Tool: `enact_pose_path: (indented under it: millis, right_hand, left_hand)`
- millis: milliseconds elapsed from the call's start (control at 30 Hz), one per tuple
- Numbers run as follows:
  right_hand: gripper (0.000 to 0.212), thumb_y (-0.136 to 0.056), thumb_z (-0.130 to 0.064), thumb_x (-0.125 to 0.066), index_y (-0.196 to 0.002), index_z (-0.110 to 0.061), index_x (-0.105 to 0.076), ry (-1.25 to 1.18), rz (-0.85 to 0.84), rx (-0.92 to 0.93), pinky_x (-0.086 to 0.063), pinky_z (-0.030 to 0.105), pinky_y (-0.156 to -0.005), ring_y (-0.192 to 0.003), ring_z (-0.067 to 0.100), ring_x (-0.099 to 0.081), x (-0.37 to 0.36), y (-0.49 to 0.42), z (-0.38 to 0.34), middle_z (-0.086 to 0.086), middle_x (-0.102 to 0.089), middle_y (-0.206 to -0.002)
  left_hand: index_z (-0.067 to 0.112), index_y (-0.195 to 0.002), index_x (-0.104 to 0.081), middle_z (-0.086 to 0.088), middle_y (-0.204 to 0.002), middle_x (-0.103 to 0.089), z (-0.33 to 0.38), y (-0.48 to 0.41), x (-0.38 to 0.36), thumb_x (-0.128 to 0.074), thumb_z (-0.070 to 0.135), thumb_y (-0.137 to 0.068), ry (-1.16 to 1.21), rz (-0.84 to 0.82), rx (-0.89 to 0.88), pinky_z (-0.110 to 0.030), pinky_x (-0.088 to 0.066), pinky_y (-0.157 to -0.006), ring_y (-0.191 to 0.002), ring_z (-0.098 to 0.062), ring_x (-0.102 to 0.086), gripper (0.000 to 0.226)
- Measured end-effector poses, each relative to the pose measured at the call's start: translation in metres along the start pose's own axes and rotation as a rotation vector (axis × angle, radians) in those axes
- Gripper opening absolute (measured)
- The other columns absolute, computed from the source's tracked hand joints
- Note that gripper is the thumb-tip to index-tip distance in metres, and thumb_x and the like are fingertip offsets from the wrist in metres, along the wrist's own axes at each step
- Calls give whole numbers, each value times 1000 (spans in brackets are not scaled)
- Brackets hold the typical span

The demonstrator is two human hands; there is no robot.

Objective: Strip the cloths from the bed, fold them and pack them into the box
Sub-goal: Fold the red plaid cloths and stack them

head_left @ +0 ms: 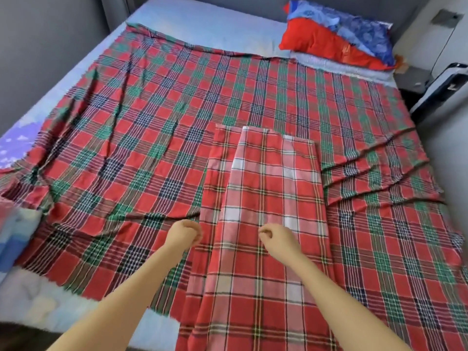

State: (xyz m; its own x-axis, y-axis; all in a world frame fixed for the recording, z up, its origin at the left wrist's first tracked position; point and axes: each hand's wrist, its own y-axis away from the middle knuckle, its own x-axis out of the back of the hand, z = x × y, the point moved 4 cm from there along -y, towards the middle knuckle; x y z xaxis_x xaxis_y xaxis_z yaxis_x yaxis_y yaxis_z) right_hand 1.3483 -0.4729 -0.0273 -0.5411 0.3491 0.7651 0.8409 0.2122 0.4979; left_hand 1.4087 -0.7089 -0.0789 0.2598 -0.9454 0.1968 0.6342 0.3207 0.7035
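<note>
A long red-and-white plaid cloth (266, 188) lies folded into a narrow strip down the middle of the bed, running toward me. It rests on a large red-and-green plaid cloth (152, 117) spread over the mattress (202, 24). My left hand (186, 234) hovers at the strip's left edge with its fingers curled into a loose fist. My right hand (274, 236) is over the strip, fingers curled, thumb against fingertips. The fabric lies flat under both hands and none is lifted. No box is in view.
A red and blue pillow (336, 36) sits on a pale folded cloth (342, 65) at the bed's far right corner. Blue patterned fabric (15, 148) shows at the left edge. Grey walls flank the bed, and a dark bedside stand (415, 82) is on the right.
</note>
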Motion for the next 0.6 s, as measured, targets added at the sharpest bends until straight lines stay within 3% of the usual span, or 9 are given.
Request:
enact_pose_path:
  millis: [67,167,267,367,467,533,600]
  right_hand:
    - [22,-93,-26,-50,-103,-19,-68,-4,55,-13,-49,32,-84,-100,25,-62,-2,-45,-16,2,-70,-105]
    - [30,-93,-35,-51,-108,-13,-63,12,155,-11,-50,35,-82,-97,28,-62,-6,-108,-38,5,-69,-100]
    - [46,-93,-44,-50,-124,-11,-50,102,255,-28,-49,34,-78,-98,30,-63,-20,-183,-59,9,-67,-104]
    - [68,-89,-52,-53,-141,-15,-28,241,306,-55,-47,36,-76,-106,30,-59,-37,-249,-76,10,-58,-118]
    - [75,-87,-29,-59,-147,-13,-15,352,273,-61,-46,34,-72,-106,29,-57,-51,-290,-80,11,-53,-121]
    - [61,-84,-12,-58,-138,-13,-30,173,328,-63,-41,31,-68,-99,28,-61,-41,-301,-65,8,-60,-112]
    - [41,-79,-10,-62,-118,-14,-51,-238,435,-181,-40,30,-66,-88,28,-63,-16,-299,-26,4,-65,-96]
  left_hand:
    - [4,-69,-61,-14,-70,-59,12,-40,-14,-35,-15,-86,67,3,17,-34,-49,-69,-66,-24,-54,36]
    - [7,-99,-56,-12,-84,-63,26,-83,-35,-42,-9,-89,103,9,8,-41,-51,-83,-78,-26,-58,24]
    - [11,-118,-48,-10,-102,-64,34,-133,-54,-41,-7,-87,165,76,-26,-41,-51,-88,-93,-29,-62,37]
    - [15,-113,-47,-7,-101,-66,40,-168,-64,-40,-7,-85,197,145,-63,-44,-51,-92,-93,-27,-63,37]
    - [19,-110,-50,-1,-98,-67,47,-191,-67,-43,-5,-83,134,171,-118,-42,-51,-90,-92,-21,-63,36]
    - [19,-105,-52,-1,-97,-67,53,-208,-74,-43,-5,-81,134,161,-134,-42,-50,-91,-94,-22,-63,36]
    - [21,-92,-54,-6,-92,-67,62,-221,-82,-43,-5,-77,187,158,-141,-43,-51,-89,-91,-27,-63,32]
